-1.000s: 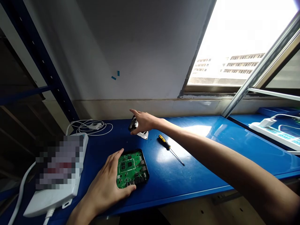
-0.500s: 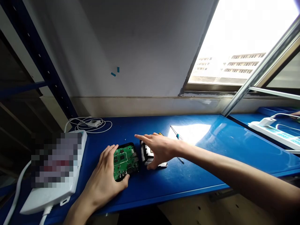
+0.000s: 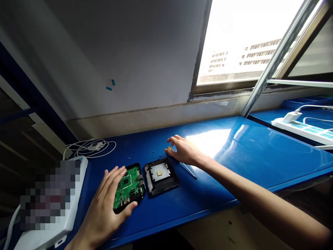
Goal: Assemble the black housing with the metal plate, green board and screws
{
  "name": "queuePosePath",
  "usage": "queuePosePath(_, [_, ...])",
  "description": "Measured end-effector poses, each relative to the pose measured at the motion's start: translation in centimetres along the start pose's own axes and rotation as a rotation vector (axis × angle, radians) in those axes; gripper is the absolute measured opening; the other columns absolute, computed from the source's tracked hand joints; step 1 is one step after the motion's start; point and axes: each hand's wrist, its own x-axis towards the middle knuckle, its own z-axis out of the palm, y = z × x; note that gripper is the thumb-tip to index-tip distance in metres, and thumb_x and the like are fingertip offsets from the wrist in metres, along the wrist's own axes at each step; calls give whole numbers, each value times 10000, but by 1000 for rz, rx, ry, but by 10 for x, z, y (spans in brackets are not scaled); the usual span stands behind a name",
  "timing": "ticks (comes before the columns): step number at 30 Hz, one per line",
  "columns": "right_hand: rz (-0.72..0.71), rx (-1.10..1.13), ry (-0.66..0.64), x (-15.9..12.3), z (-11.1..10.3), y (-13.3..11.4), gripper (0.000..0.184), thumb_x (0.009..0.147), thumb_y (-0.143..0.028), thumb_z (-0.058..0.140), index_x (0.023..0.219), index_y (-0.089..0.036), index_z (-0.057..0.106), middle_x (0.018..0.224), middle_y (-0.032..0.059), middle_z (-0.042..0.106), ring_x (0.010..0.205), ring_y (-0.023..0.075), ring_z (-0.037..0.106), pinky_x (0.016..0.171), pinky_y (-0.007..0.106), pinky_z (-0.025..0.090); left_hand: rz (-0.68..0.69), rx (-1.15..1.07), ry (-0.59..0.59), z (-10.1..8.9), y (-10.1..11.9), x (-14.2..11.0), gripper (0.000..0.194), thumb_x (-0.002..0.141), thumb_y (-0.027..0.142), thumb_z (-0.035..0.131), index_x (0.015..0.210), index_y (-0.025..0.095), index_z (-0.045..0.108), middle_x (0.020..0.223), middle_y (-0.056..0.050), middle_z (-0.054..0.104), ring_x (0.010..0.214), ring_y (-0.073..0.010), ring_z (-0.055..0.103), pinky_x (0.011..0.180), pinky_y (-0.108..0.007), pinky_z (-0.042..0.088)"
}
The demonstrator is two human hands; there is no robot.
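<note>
My left hand [image 3: 109, 198] wraps the left side of a small black case holding a green circuit board [image 3: 130, 184]. Its fingers lie along the back left and the thumb is by the front edge. Just right of the case, a black cover [image 3: 162, 185] rests inside-up on the table, with a silvery plate [image 3: 165, 172] and a small yellowish pad [image 3: 159, 173] in it. Above a screwdriver [image 3: 189, 171], my right hand [image 3: 186, 149] is open, thumb and index finger apart near the yellow handle. The hand hides most of that handle; the metal shaft points toward the front.
A white device [image 3: 78, 187], partly blurred out, stands at the left, with a coiled white cable [image 3: 104, 149] behind it. Tiny screws [image 3: 160, 155] lie behind the cover. A power strip [image 3: 304, 130] sits at the far right beyond a metal post [image 3: 270, 62].
My right hand has brought the black cover from the back to beside the case, let it go, and moved to the screwdriver. My left hand has stayed at the case. The view has shifted.
</note>
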Motion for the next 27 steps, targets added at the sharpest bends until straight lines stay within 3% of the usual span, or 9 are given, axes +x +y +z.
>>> queuePosePath(4, [55, 27, -31, -6, 21, 15, 380, 895, -390, 689, 1213, -184, 687, 1128, 146, 721, 877, 283, 733, 742, 364, 539, 103, 94, -140, -1, 18, 21, 814, 923, 619, 626, 1604, 313, 299, 1618, -100, 467, 1539, -453, 291, 1142, -714, 425])
queuePosePath(8, [-4, 125, 4, -5, 28, 26, 394, 875, -251, 687, 1262, -177, 671, 1045, 114, 736, 921, 267, 726, 792, 360, 554, 76, 177, -365, -2, 50, 63, 1020, 802, 691, 710, 1622, 221, 326, 1655, -136, 398, 1535, -475, 272, 1171, -677, 417])
queuePosePath(11, [-63, 203, 129, -5, 19, 32, 554, 951, -249, 616, 1488, -201, 490, 1112, 92, 709, 973, 211, 694, 870, 343, 559, 120, 179, -525, -2, 71, 93, 1031, 812, 625, 709, 1628, 137, 310, 1648, -169, 396, 1546, -465, 243, 1232, -657, 323])
queuePosePath(13, [-101, 267, 325, -7, 12, 33, 591, 1000, -237, 543, 1566, -251, 375, 1131, 76, 666, 893, 173, 664, 846, 340, 571, 138, 157, -572, 1, 81, 106, 1042, 813, 582, 708, 1640, 126, 269, 1654, -173, 383, 1550, -455, 245, 1238, -640, 319])
queuePosePath(15, [-215, 395, 645, -10, 8, 31, 529, 1014, -221, 531, 1529, -286, 431, 1039, 39, 630, 773, 136, 624, 786, 316, 585, 157, 114, -573, 4, 87, 113, 1043, 804, 564, 717, 1640, 134, 266, 1642, -178, 408, 1538, -435, 310, 1233, -606, 350])
queuePosePath(17, [-333, 501, 819, -14, 7, 26, 494, 1009, -211, 566, 1483, -318, 479, 1008, 11, 605, 725, 105, 610, 745, 277, 595, 173, 62, -550, 9, 89, 115, 1030, 791, 557, 735, 1627, 146, 297, 1602, -180, 467, 1502, -407, 401, 1216, -560, 398])
queuePosePath(22, [-426, 596, 812, -21, 15, 12, 500, 989, -200, 617, 1455, -325, 483, 1032, 5, 595, 753, 92, 649, 745, 261, 627, 163, -32, -482, 16, 77, 108, 1014, 758, 574, 785, 1594, 190, 357, 1543, -161, 518, 1436, -386, 485, 1157, -531, 481])
queuePosePath(27, [-399, 637, 751, -21, 23, 9, 509, 978, -178, 624, 1441, -340, 486, 1052, 7, 597, 755, 94, 668, 728, 275, 642, 130, -18, -483, 11, 59, 101, 1117, 734, 645, 799, 1636, 244, 276, 1622, -135, 433, 1475, -390, 438, 1176, -557, 456])
